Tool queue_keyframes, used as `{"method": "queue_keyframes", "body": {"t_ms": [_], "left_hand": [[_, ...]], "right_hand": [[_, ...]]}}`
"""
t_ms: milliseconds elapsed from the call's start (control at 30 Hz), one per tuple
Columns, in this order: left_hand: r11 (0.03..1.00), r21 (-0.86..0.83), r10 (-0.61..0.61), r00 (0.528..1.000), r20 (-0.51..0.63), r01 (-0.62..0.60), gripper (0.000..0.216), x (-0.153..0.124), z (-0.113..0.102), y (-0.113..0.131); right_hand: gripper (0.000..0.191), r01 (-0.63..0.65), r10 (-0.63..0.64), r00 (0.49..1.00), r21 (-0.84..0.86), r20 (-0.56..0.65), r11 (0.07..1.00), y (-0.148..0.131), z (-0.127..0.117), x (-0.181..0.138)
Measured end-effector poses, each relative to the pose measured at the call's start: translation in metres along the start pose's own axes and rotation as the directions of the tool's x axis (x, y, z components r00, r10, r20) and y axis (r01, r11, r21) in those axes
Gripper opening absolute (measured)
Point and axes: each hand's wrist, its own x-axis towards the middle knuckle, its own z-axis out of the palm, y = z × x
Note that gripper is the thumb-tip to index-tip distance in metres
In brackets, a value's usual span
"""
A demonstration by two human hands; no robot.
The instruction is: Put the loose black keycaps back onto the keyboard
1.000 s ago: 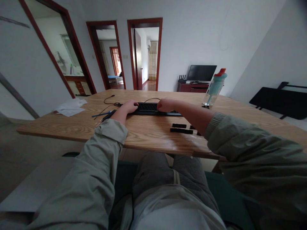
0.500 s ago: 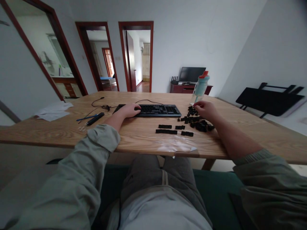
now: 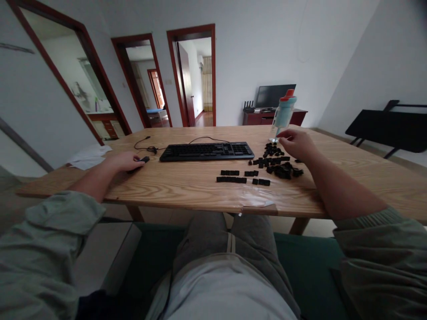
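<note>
My left hand [image 3: 127, 161] lies on the left part of the table, closed over a black pen-like tool [image 3: 144, 159]; only the tool's end shows past the fingers. To its right is a black keyboard [image 3: 207, 152]. My right hand [image 3: 295, 141] hovers by the foot of a clear bottle with a red and teal top [image 3: 283, 113]. Its fingertips are pinched together, and what they hold, if anything, cannot be made out. Below and left of it lie loose black keycaps [image 3: 285, 170] in piles. Nearer the front edge, short rows of keycaps [image 3: 231, 180] lie lined up.
A keyboard cable [image 3: 151, 150] curls on the table beyond my left hand. White paper [image 3: 87, 158] lies at the left edge. Clear film or tape [image 3: 253, 202] sticks to the front edge. Behind the table stand a monitor and a cabinet [image 3: 248, 118].
My left hand has left the keyboard and moved left onto the black tool, covering where the blue pen lay. My right hand stays near the bottle's foot. The view has shifted slightly.
</note>
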Motion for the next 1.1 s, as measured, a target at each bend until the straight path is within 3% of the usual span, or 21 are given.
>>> {"method": "queue_keyframes", "body": {"t_ms": [100, 200, 300, 400, 500, 633, 733, 800, 833, 900, 1000, 1100], "left_hand": [[0.990, 0.023, 0.134, 0.979, 0.150, -0.139, 0.022, -0.014, 0.006, -0.028], [0.978, -0.017, 0.207, 0.974, 0.096, -0.207, 0.026, -0.023, 0.005, -0.034], [0.977, -0.024, 0.210, 0.977, -0.039, -0.211, 0.034, -0.031, -0.002, -0.023], [0.966, -0.183, 0.150, 0.972, -0.181, -0.183, 0.048, -0.038, -0.011, 0.004], [0.875, -0.399, 0.173, 0.946, -0.273, -0.275, 0.050, -0.043, -0.019, 0.050], [0.746, -0.520, 0.328, 0.909, -0.257, -0.416, 0.046, -0.038, -0.021, 0.126], [0.649, -0.526, 0.521, 0.825, -0.219, -0.549, 0.047, -0.024, -0.013, 0.176], [0.576, -0.533, 0.623, 0.755, -0.205, -0.620, 0.046, -0.014, -0.003, 0.197], [0.545, -0.541, 0.655, 0.728, -0.203, -0.640, 0.046, -0.009, 0.003, 0.203], [0.522, -0.559, 0.660, 0.720, -0.215, -0.644, 0.045, 0.000, 0.015, 0.206], [0.559, -0.563, 0.621, 0.757, -0.200, -0.608, 0.041, 0.011, 0.030, 0.194], [0.607, -0.542, 0.599, 0.783, -0.169, -0.581, 0.030, 0.018, 0.040, 0.180]], "right_hand": [[0.024, -0.027, 0.027, 0.999, -0.005, 0.036, 1.000, -0.001, 0.002, -0.002], [0.024, -0.041, 0.043, 0.996, -0.034, 0.079, 0.999, -0.002, 0.001, -0.005], [0.024, -0.038, 0.042, 0.995, -0.044, 0.095, 0.998, -0.005, 0.000, -0.008], [0.024, -0.012, 0.012, 0.996, -0.007, 0.085, 1.000, -0.023, 0.000, -0.007], [0.025, 0.120, -0.124, 0.985, 0.043, 0.124, 0.992, -0.070, 0.003, -0.002], [0.037, 0.306, -0.343, 0.860, 0.158, 0.378, 0.939, -0.160, 0.024, 0.008], [0.059, 0.207, -0.289, 0.784, 0.208, 0.550, 0.956, -0.206, 0.054, 0.018], [0.061, 0.136, -0.246, 0.780, 0.228, 0.576, 0.964, -0.218, 0.073, 0.023], [0.057, 0.120, -0.239, 0.789, 0.239, 0.566, 0.963, -0.220, 0.081, 0.024], [0.044, 0.142, -0.251, 0.815, 0.240, 0.522, 0.960, -0.218, 0.089, 0.023], [0.032, 0.188, -0.252, 0.857, 0.182, 0.450, 0.965, -0.210, 0.091, 0.020], [0.031, 0.151, -0.200, 0.885, 0.146, 0.421, 0.978, -0.204, 0.091, 0.023]]}}
